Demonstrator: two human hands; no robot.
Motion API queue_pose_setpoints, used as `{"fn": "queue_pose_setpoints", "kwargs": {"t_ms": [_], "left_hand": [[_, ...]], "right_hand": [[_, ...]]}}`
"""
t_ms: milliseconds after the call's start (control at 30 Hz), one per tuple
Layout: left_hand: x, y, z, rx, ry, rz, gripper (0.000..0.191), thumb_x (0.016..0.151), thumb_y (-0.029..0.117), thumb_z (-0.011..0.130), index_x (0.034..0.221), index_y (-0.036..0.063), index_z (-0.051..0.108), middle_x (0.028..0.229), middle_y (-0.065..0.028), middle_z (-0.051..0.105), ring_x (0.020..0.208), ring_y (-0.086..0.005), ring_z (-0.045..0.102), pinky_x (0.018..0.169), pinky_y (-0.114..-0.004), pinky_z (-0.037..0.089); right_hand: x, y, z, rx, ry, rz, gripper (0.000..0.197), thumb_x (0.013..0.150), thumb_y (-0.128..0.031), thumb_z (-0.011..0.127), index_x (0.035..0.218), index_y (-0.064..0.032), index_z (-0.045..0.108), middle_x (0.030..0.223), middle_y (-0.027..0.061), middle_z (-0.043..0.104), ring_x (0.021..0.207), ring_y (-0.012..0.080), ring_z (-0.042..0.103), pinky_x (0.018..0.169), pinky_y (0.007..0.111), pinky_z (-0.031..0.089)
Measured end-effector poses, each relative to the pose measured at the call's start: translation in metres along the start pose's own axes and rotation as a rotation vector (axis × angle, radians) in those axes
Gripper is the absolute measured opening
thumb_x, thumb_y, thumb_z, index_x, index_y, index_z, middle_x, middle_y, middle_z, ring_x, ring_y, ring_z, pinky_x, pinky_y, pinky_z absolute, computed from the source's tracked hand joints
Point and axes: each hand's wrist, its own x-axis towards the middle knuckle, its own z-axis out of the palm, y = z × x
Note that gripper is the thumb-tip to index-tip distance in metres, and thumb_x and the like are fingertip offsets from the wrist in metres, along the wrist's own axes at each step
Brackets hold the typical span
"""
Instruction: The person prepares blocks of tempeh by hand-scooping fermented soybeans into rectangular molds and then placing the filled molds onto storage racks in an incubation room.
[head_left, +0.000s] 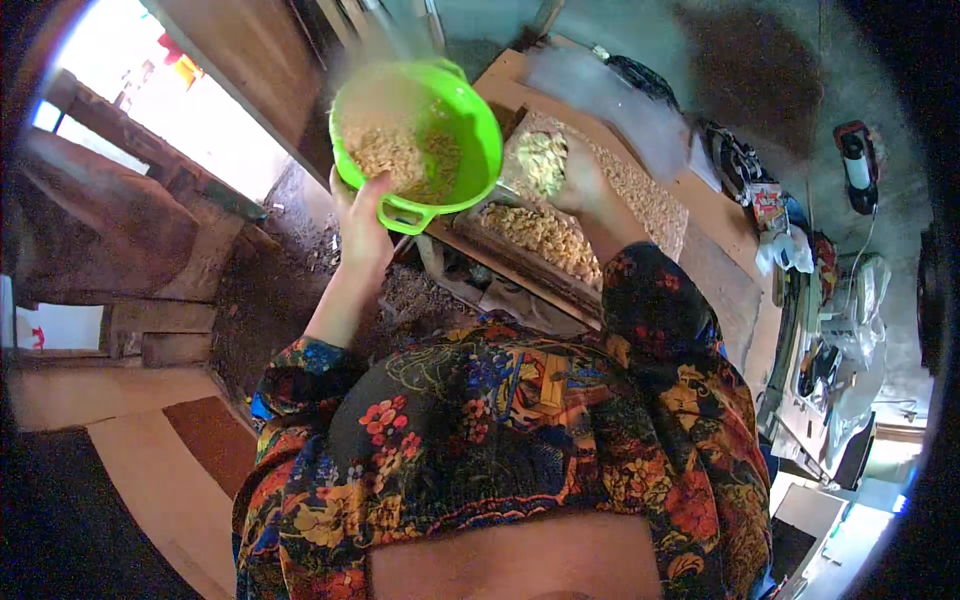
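My left hand (365, 229) grips the rim and loop handle of a bright green plastic bowl (487, 139), the thumb on the near edge. The bowl is tilted, and tan flakes (390, 157) lie in it; its far side is blurred. To the right, my right hand (581, 176) is closed around a load of paler flakes (541, 161). Whether a clear scoop or vessel holds that load cannot be made out. Below this hand, more flakes (544, 236) fill a wooden-edged trough (517, 270).
A layer of small flakes (637, 187) covers part of the workbench (720, 262). Plastic bags (784, 251), a printed packet (769, 206) and dark cables (731, 154) line its wall side. A corded device (856, 166) hangs on the wall. At left is a bright doorway (202, 97).
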Motion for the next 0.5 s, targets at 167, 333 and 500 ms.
{"fn": "queue_pose_setpoints", "kwargs": {"t_ms": [167, 333, 500], "left_hand": [[-0.008, 0.005, -0.026, 0.054, 0.06, 0.01, 0.049, 0.075, 0.017, 0.048, 0.119, 0.0119, 0.029, 0.113, -0.0086, 0.042, 0.101, -0.0263, 0.048, 0.075, -0.04, 0.048], [-0.018, 0.012, -0.026, -0.056, 0.089, -0.056, 0.049, 0.074, 0.02, 0.049, 0.119, 0.013, 0.029, 0.111, -0.0079, 0.045, 0.097, -0.0263, 0.051, 0.07, -0.039, 0.05], [-0.028, 0.013, -0.034, -0.132, 0.113, -0.097, 0.055, 0.072, 0.011, 0.052, 0.12, 0.0106, 0.026, 0.111, -0.01, 0.041, 0.101, -0.0259, 0.047, 0.081, -0.041, 0.045]], "right_hand": [[0.002, 0.023, -0.057, -0.552, 0.249, -0.065, 0.026, 0.084, -0.026, 0.041, 0.084, -0.0058, 0.057, 0.073, 0.0089, 0.06, 0.061, 0.0197, 0.058, 0.053, 0.032, 0.05], [0.015, 0.044, -0.062, -1.452, -0.015, -0.373, 0.024, 0.081, -0.027, 0.049, 0.087, -0.006, 0.057, 0.074, 0.0088, 0.059, 0.063, 0.0233, 0.058, 0.055, 0.031, 0.048], [0.008, 0.06, -0.016, -2.038, 0.088, -0.3, 0.02, 0.078, -0.025, 0.048, 0.08, -0.0074, 0.057, 0.075, 0.0169, 0.055, 0.072, 0.0331, 0.054, 0.062, 0.04, 0.043]]}}
